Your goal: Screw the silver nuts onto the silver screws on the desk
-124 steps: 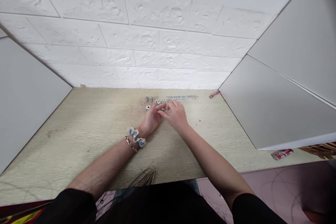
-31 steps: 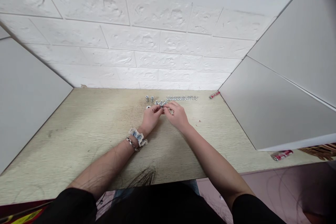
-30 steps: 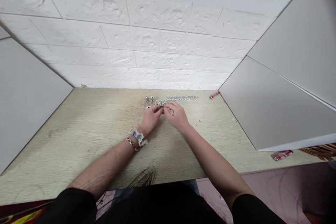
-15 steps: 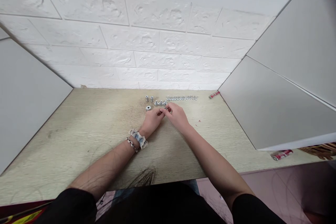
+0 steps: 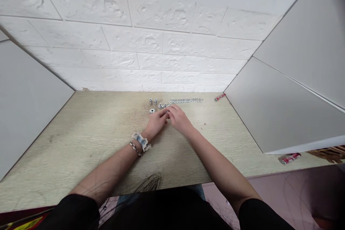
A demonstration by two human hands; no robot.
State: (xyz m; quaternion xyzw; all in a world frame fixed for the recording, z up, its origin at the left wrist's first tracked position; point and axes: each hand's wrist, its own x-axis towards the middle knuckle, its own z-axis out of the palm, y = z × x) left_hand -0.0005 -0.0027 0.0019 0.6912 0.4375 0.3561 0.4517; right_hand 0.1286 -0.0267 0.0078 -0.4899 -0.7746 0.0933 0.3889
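My left hand (image 5: 156, 122) and my right hand (image 5: 178, 118) meet fingertip to fingertip over the wooden tabletop (image 5: 107, 122). Both are closed in a pinch, and what sits between the fingers is mostly covered, a small dark bit at most. Just left of my left fingers lies a round metal washer-like piece (image 5: 152, 111) with a dark hole. Behind the hands stand a few screws with wide heads (image 5: 161, 106), partly hidden by my right fingers. Two thicker threaded metal pieces (image 5: 155, 101) stand farther back on the left.
A long row of small silver screws (image 5: 186, 100) runs along the back near the white brick wall (image 5: 151, 57). One red battery-like cylinder (image 5: 220, 97) lies at the back right, another (image 5: 290, 158) at the right front. Grey panels (image 5: 285, 107) enclose the sides.
My right hand has shifted slightly left, and its fingers now overlap the left fingertips more closely. The rightmost wide-headed screw is more covered. The pieces on the table look unmoved.
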